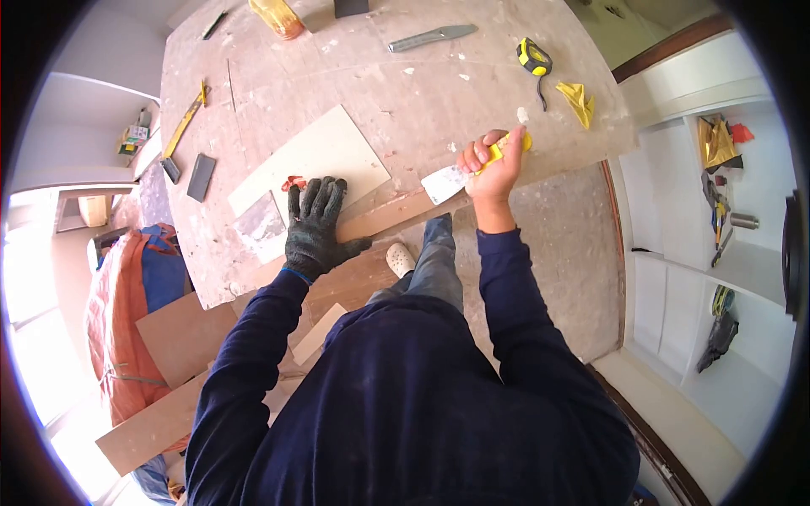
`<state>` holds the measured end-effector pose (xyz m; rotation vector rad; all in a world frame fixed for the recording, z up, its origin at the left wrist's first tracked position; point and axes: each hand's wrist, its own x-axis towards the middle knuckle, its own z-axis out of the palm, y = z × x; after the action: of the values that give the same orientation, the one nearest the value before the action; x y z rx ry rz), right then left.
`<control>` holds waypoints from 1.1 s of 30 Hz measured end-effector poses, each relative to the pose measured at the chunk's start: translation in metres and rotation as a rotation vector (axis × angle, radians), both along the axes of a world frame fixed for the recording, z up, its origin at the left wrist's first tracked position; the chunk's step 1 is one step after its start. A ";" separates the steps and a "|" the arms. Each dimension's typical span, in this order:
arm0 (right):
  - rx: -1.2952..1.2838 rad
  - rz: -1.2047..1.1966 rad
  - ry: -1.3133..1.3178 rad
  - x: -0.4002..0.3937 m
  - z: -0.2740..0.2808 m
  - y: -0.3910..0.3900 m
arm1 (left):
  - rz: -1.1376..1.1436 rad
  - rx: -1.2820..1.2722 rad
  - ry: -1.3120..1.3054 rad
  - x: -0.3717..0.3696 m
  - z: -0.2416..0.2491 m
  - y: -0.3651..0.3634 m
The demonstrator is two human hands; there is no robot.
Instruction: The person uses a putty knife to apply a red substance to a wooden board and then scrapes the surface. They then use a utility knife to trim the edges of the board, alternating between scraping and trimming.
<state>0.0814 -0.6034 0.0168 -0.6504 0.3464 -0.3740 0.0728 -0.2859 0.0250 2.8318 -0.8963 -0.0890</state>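
My left hand (314,228), in a dark knitted glove, lies with fingers stretched out over the pale boards and touches them. Beneath and beside it are a cream panel (342,152) and a narrow brown wooden strip (384,216) along the table's near edge. A small red scrap (293,182) shows at its fingertips. My bare right hand (496,169) is closed around the yellow handle of a scraper (444,184). The scraper's broad whitish blade points left, close to the strip's right end; whether it touches the wood cannot be made out.
On the worktable (472,93) lie a tape measure (534,57), yellow scrap (577,103), grey knife-like tool (432,38), yellow-handled tool (184,126) and dark block (200,177). Loose boards (160,422) lean at lower left by an orange bundle (126,312). White shelves (742,253) stand right.
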 end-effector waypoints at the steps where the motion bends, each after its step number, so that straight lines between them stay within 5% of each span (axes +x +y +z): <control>1: -0.001 -0.003 -0.002 0.002 0.002 -0.011 | -0.009 -0.012 -0.009 0.000 -0.002 -0.001; 7: -0.079 -0.308 -0.121 0.006 0.028 -0.067 | -0.006 0.001 0.001 0.001 0.000 -0.002; 10: 0.044 0.051 0.000 0.008 -0.013 0.004 | -0.001 0.025 -0.006 0.001 0.000 -0.002; 15: 0.060 0.041 0.050 0.011 -0.008 0.002 | -0.016 0.017 -0.020 -0.001 -0.001 0.001; 21: 0.405 -0.336 0.445 0.009 0.001 0.011 | -0.015 -0.006 -0.030 -0.001 -0.002 0.001; 30: -0.090 -0.407 -0.043 0.001 0.052 -0.077 | -0.003 0.010 -0.019 -0.001 -0.003 0.002; 33: -0.034 -0.191 -0.070 0.000 0.003 -0.038 | -0.007 -0.001 -0.013 0.000 -0.003 0.003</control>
<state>0.0813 -0.6411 0.0199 -0.6374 0.3367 -0.5845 0.0723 -0.2828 0.0217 2.8314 -0.9082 -0.0712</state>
